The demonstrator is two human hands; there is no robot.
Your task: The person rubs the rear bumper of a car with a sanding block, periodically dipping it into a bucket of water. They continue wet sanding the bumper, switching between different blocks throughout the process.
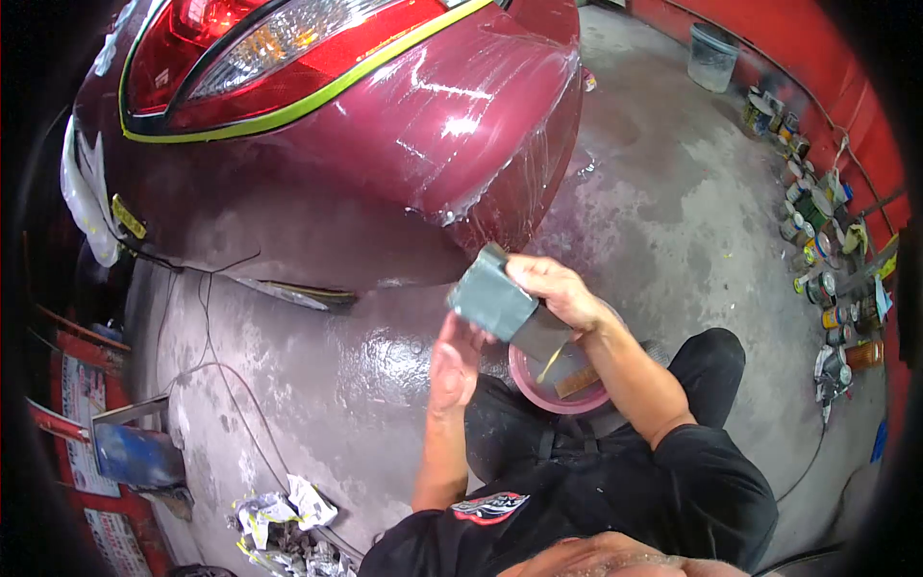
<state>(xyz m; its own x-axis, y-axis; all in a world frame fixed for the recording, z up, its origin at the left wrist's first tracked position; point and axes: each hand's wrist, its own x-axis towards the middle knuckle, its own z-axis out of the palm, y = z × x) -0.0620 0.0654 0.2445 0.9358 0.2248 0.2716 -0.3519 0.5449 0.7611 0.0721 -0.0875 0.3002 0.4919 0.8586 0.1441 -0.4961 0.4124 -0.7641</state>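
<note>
My right hand [558, 288] grips a dark grey, flat sheet-like piece [492, 296] folded around something I cannot make out, and part of it hangs down over the bowl. My left hand [454, 363] is just below the piece's left end, palm up, with its fingertips at the piece's lower edge. Beneath my right hand, between my legs, is a pink round bowl [519, 377] with a brown block [580, 382] in it. Ahead is a dark red car bumper [433, 144], wet and streaked, below a tail light [279, 48] edged with yellow-green tape [288, 117].
Several cans [817, 250] line the red wall at the right, with a grey bucket [712, 58] farther back. Crumpled paper [279, 519] lies at the lower left, near a blue object [139, 454]. A thin hose [240, 409] runs across the floor.
</note>
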